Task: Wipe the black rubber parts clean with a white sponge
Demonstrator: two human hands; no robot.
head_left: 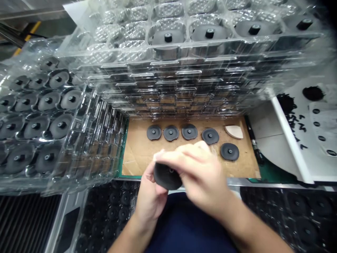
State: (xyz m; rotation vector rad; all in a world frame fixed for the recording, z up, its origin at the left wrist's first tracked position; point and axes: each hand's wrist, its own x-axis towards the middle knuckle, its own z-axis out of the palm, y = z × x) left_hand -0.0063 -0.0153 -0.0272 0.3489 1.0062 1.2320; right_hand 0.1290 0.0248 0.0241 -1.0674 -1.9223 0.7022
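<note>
The disc (167, 180) tilts at the lower centre of the frame, over the near edge of the cardboard (138, 158); the left hand (150, 195) grips its left rim, the right hand (202, 175) closes fingers along its upper edge; from where I stand it looks light, stiff, perhaps slick; I'd hold it by the rim, off the hub (171, 170).

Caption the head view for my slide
Left hand and right hand hold a dark disc near cardboard bearing five similar discs.

5 discs (189, 131) on cardboard (137, 153).
</note>
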